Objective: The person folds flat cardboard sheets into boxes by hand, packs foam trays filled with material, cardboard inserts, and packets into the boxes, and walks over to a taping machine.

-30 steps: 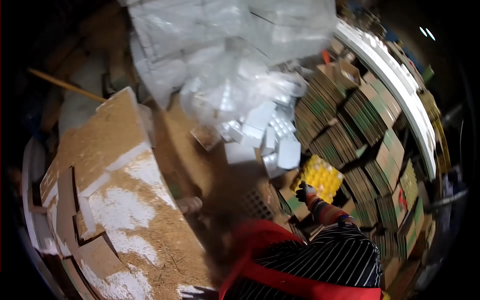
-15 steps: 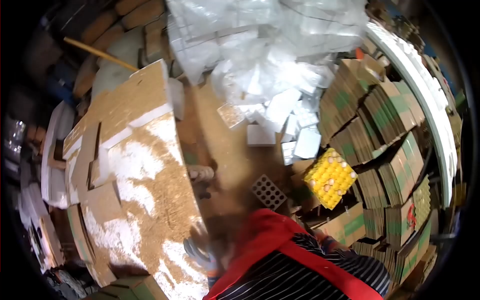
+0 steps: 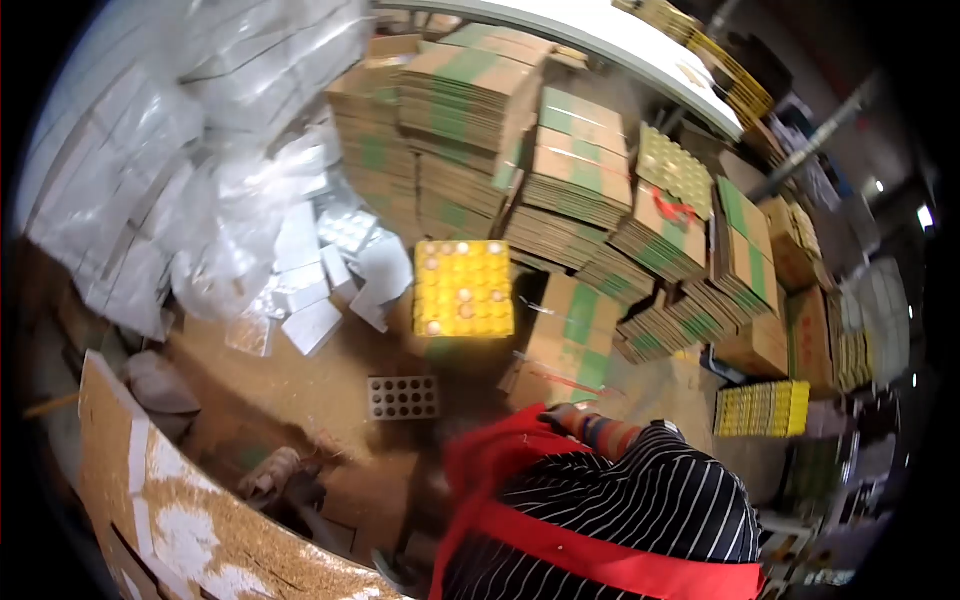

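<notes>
My right hand (image 3: 563, 416), below a striped cuff, rests close against the front of my red apron (image 3: 610, 555); its fingers are dark and blurred, and nothing held can be made out. Only a grey-gloved bit of my left hand (image 3: 388, 568) shows at the near edge of the sawdust-strewn table (image 3: 235, 525), its fingers smeared. Ahead of me stands a yellow egg tray (image 3: 480, 275) with several eggs in its cups. Lower down, apart from both hands, lies a pale block with rows of dark round holes (image 3: 404, 387).
Bundled flat cartons (image 3: 575, 165) are stacked at the upper right. Clear plastic sheeting (image 3: 215, 240) and white foam pieces (image 3: 312, 325) fill the upper left. More yellow trays (image 3: 762, 408) stand at the right. A strapped carton bundle (image 3: 565, 335) lies near my right arm.
My view has turned right, so the yellow tray and cartons sit further left. The table has slid to the lower left. My left hand has dropped mostly out of sight; my right hand now shows.
</notes>
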